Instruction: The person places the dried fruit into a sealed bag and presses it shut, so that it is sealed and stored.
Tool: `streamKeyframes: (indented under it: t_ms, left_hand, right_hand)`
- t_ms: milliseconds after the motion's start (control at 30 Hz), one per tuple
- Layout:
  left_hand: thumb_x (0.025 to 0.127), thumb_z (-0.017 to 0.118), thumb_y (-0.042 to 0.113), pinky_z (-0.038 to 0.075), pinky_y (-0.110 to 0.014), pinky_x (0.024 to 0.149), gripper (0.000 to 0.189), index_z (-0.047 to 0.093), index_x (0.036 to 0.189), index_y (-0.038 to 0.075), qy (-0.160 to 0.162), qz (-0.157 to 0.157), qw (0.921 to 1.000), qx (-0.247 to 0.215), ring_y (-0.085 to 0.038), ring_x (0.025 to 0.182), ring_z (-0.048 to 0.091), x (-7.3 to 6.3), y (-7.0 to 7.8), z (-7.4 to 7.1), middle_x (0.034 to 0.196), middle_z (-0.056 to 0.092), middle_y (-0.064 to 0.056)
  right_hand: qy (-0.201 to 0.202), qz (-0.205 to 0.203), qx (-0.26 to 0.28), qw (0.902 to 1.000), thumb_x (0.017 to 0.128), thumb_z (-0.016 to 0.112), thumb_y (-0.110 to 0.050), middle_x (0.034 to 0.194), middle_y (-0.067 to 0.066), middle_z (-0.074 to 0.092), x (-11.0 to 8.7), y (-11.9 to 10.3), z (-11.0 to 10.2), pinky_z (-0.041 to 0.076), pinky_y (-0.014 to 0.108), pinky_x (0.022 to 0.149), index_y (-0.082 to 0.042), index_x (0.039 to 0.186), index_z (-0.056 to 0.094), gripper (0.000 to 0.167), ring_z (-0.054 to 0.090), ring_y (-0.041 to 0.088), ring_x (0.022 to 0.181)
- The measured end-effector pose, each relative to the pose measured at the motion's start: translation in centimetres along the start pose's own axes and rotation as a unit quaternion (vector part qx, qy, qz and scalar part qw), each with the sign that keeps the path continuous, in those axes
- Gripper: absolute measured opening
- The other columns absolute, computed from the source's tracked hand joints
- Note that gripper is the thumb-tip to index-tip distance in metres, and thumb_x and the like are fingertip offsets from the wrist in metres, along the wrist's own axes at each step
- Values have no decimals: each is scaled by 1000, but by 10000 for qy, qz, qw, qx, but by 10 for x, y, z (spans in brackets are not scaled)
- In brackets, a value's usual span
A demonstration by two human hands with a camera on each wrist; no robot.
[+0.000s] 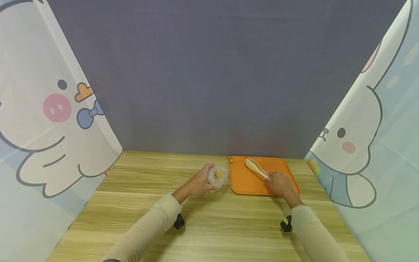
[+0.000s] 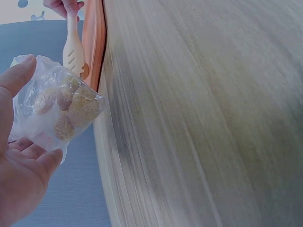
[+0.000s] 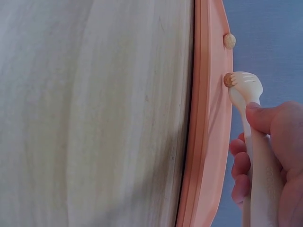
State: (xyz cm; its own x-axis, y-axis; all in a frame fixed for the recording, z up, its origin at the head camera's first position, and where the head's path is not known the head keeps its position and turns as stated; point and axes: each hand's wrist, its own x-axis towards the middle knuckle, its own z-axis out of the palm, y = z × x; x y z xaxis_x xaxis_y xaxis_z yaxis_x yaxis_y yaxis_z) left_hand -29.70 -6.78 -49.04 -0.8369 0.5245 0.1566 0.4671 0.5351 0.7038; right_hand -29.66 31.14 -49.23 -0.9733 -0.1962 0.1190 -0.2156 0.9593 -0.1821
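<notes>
Bag (image 2: 59,104): left hand (image 1: 198,183) pinched it beside tray (image 1: 240,182)
Tongs (image 1: 258,169): right hand (image 1: 280,183) gripped them — over tray
Table (image 1: 222,225): woodgrain, met grey wall (image 1: 209,80)

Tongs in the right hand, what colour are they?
The tongs are cream, seen best in the right wrist view.

Tongs (image 1: 256,170) are over the tray (image 1: 243,184), right of the bag (image 1: 222,175)

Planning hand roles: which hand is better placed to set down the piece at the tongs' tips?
Probably the right hand: it grips the tongs over the orange tray, with a brown piece at their tips. The left hand is occupied, holding the plastic bag beside the tray.
</notes>
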Motion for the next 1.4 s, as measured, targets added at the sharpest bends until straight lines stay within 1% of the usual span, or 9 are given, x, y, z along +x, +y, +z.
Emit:
streamKeyframes:
  t_ms: [133,233,467,700,967,1067,1167,1367,1400]
  left_hand:
    - [88,82,31,51,-43,99,95,24,157,0,-14,-2,10000,8,-24,115,60,0,-1,0,140,53,-18]
    - [88,82,32,51,-42,98,96,24,158,1,-35,-16,10000,26,-22,114,60,1,-1,0,140,53,-17]
    - [88,82,34,51,-42,98,96,24,158,3,-53,-49,10000,23,-22,114,59,2,0,0,140,52,-17]
    - [88,82,33,51,-42,98,95,24,157,1,-51,-27,10000,-25,-23,115,59,2,-1,0,140,52,-17]
    - [88,81,32,51,-42,99,95,24,158,1,-46,-37,9999,-104,-23,115,58,3,-1,1,140,52,-18]
    - [88,81,33,51,-42,98,95,24,158,2,-30,-44,10000,-74,-22,113,58,3,-2,1,139,52,-17]
    - [88,81,33,51,-41,98,95,24,158,3,-19,-47,10000,-53,-22,113,58,4,-2,1,139,52,-17]
    - [88,81,32,51,-42,97,95,24,158,3,-20,-67,9999,-103,-22,111,58,4,-1,0,138,53,-17]
    - [88,81,32,51,-42,97,94,24,158,3,-19,-66,9999,-117,-22,111,58,4,-1,0,138,53,-16]
  right_hand:
    - [53,-103,-28,9999,101,62,-28,109,27,73,-2,-1,-2,51,40,58,4,124,70,40,66,31,70]
    - [90,-137,3,9999,101,62,-28,107,29,72,-3,-1,-3,51,40,57,5,125,69,41,65,30,67]
    - [165,-214,55,9996,101,63,-30,105,27,74,-7,-1,-5,55,46,62,4,125,70,42,68,35,71]
    - [208,-276,46,9994,100,65,-29,115,28,72,-12,-2,-7,58,49,71,6,126,68,44,70,38,77]
    - [441,-410,3,9982,98,67,-28,111,26,73,-17,-4,-7,57,53,76,4,123,71,42,71,43,83]
    - [449,-445,70,9980,98,66,-29,111,27,73,-19,-5,-8,57,53,75,5,124,70,42,71,41,81]
    - [442,-450,153,9979,98,66,-30,109,27,74,-22,-7,-10,57,51,71,5,124,70,44,69,37,74]
    - [585,-487,236,9968,97,69,-30,106,25,75,-27,-12,-14,57,52,71,6,123,71,44,71,41,77]
    - [616,-514,263,9964,97,69,-29,101,24,75,-28,-13,-14,57,51,70,6,122,71,43,70,39,74]
